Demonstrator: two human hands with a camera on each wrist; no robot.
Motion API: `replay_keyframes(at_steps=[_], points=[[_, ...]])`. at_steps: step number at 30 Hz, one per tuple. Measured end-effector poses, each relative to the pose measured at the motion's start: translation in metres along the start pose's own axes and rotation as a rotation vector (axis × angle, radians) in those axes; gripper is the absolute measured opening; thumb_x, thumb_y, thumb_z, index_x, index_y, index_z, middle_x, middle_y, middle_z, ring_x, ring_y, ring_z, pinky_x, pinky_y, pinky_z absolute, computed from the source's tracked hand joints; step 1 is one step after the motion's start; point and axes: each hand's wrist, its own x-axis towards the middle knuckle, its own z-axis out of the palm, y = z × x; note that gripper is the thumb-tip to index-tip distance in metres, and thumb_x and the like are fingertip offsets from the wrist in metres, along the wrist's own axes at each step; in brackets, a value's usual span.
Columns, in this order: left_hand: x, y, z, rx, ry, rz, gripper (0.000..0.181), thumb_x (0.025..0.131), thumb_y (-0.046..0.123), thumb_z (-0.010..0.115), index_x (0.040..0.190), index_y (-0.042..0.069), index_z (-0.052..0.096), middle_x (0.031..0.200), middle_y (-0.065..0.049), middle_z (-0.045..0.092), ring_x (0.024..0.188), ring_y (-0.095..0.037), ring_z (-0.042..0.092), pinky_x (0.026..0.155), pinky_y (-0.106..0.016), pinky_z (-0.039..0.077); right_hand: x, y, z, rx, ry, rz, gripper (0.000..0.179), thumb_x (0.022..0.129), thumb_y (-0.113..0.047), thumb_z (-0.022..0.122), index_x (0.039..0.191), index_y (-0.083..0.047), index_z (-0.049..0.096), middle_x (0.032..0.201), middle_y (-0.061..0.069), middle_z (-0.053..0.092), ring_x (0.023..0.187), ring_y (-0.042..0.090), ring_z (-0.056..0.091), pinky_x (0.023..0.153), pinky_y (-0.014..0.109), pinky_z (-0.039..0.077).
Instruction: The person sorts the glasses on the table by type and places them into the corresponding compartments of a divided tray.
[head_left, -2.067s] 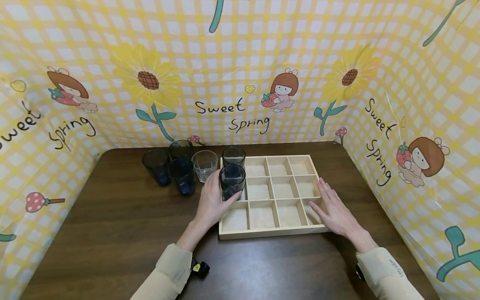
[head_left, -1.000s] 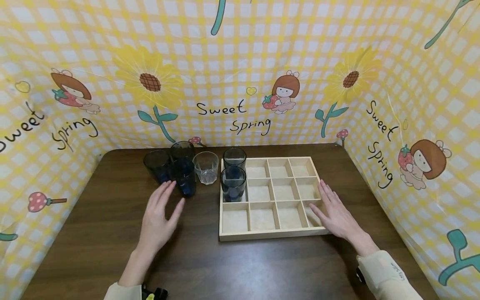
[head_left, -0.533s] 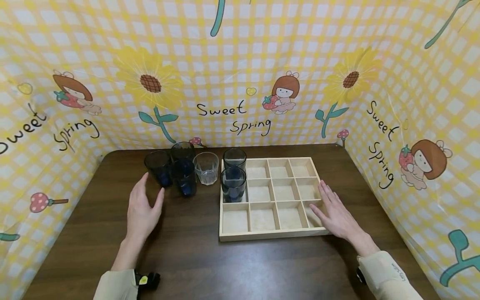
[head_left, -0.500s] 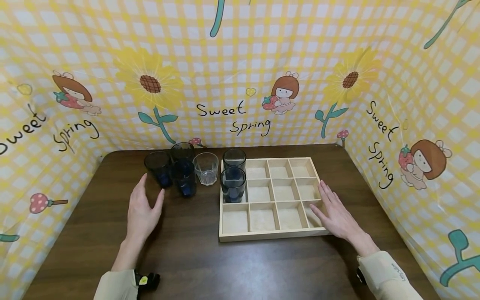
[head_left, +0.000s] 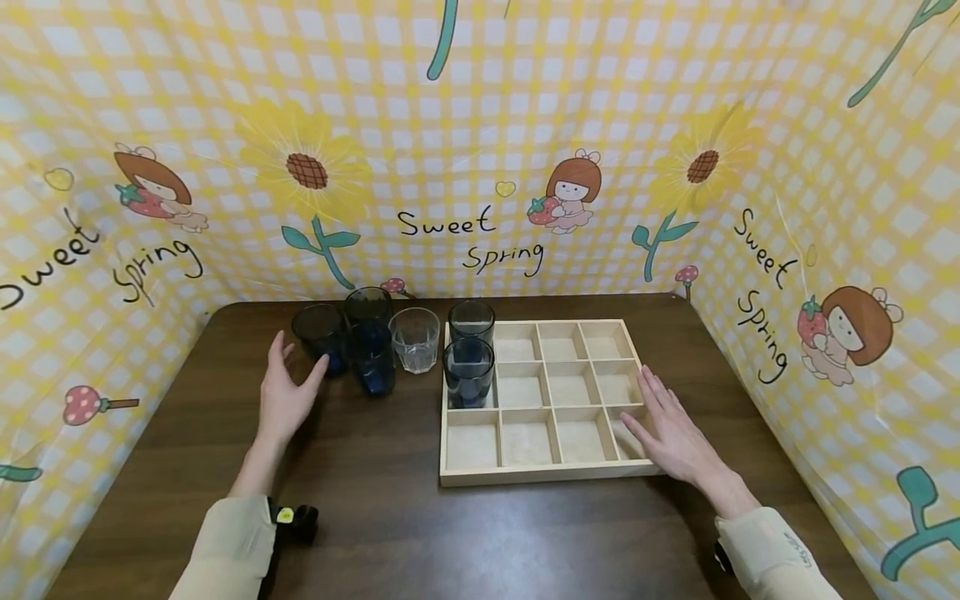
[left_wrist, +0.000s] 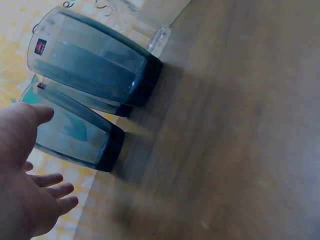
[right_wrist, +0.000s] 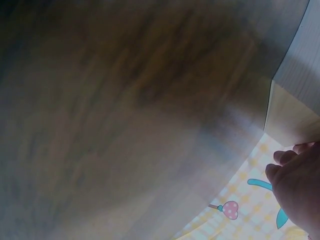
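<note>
My left hand (head_left: 287, 400) is at the leftmost dark blue glass (head_left: 321, 332), fingers and thumb spread on either side. In the left wrist view a gap shows between that hand (left_wrist: 30, 175) and the glass (left_wrist: 82, 135). Two more dark blue glasses, one behind (head_left: 367, 303) and one in front (head_left: 372, 362), stand close by it, with a clear glass (head_left: 416, 343) to their right. My right hand (head_left: 678, 437) rests along the right side of a wooden compartment tray (head_left: 551, 475). Two dark glasses stand in its left column, in the back (head_left: 471, 318) and middle (head_left: 469, 379) compartments.
The dark wooden table (head_left: 420, 533) has a yellow checked cloth (head_left: 480, 125) hanging around its back and sides. The grouped glasses stand close together near the back edge, just left of the tray.
My left hand has let go of the glass in the tray's middle-left compartment, moved left, then forward to the leftmost dark glass. My right hand has stayed at the tray.
</note>
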Motion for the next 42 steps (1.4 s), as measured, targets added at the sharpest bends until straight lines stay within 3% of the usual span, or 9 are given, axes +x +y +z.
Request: replay_keyframes(at_steps=[4,11,18,22,29,34,42], points=[[0.007,-0.001,0.005,-0.063,0.003,0.003,0.09,0.089,0.039,0.069,0.157,0.026,0.011,0.153,-0.022,0.038,0.141,-0.04,0.037,0.116,-0.053,0.031,0.0,0.0,0.001,-0.008,0.001,-0.001,0.082,0.099,-0.053,0.046,0.157,-0.007,0.012,0.165,0.015,0.011,0.151,0.036,0.016,0.118,0.058,0.019],[0.014,0.0,0.013,-0.144,0.028,0.027,0.089,0.086,0.023,0.074,0.154,0.028,0.017,0.148,-0.022,0.044,0.137,-0.037,0.042,0.113,-0.052,0.034,0.0,-0.001,0.0,-0.016,-0.005,0.001,0.082,0.099,-0.053,0.046,0.157,-0.007,0.012,0.165,0.013,0.009,0.152,0.035,0.016,0.119,0.057,0.019],[0.02,0.003,0.016,-0.197,-0.021,0.009,0.091,0.086,0.016,0.073,0.155,0.025,0.015,0.147,-0.023,0.043,0.136,-0.037,0.043,0.113,-0.052,0.035,0.0,0.0,0.0,-0.021,0.007,0.005,0.082,0.099,-0.053,0.046,0.157,-0.007,0.012,0.165,0.013,0.011,0.151,0.035,0.017,0.118,0.057,0.02],[0.022,0.005,0.017,-0.238,-0.035,-0.004,0.09,0.086,0.014,0.073,0.154,0.029,0.016,0.146,-0.022,0.044,0.135,-0.037,0.044,0.112,-0.051,0.036,-0.001,0.0,0.0,-0.019,0.008,0.005,0.082,0.099,-0.053,0.046,0.157,-0.007,0.012,0.165,0.014,0.011,0.152,0.035,0.017,0.118,0.058,0.02],[0.023,0.004,0.021,-0.2,0.045,-0.031,0.084,0.085,0.014,0.074,0.149,0.039,0.026,0.134,-0.011,0.055,0.118,-0.018,0.055,0.096,-0.025,0.046,0.0,0.0,-0.001,-0.013,0.0,0.002,0.081,0.099,-0.052,0.046,0.157,-0.006,0.012,0.166,0.013,0.009,0.152,0.034,0.015,0.119,0.058,0.019],[0.022,0.003,0.022,-0.227,0.093,-0.07,0.082,0.082,0.017,0.079,0.145,0.041,0.033,0.123,-0.003,0.061,0.106,-0.005,0.057,0.091,-0.021,0.046,0.001,-0.001,-0.002,-0.006,-0.01,0.001,0.081,0.1,-0.051,0.045,0.157,-0.005,0.012,0.165,0.014,0.008,0.152,0.035,0.014,0.119,0.058,0.018],[0.019,0.009,0.017,-0.28,0.094,-0.153,0.084,0.076,0.021,0.084,0.142,0.038,0.036,0.127,-0.005,0.06,0.114,-0.011,0.057,0.086,-0.016,0.045,0.001,0.0,-0.001,-0.015,-0.011,-0.001,0.081,0.1,-0.052,0.045,0.157,-0.005,0.012,0.166,0.013,0.008,0.152,0.036,0.015,0.119,0.058,0.019]])
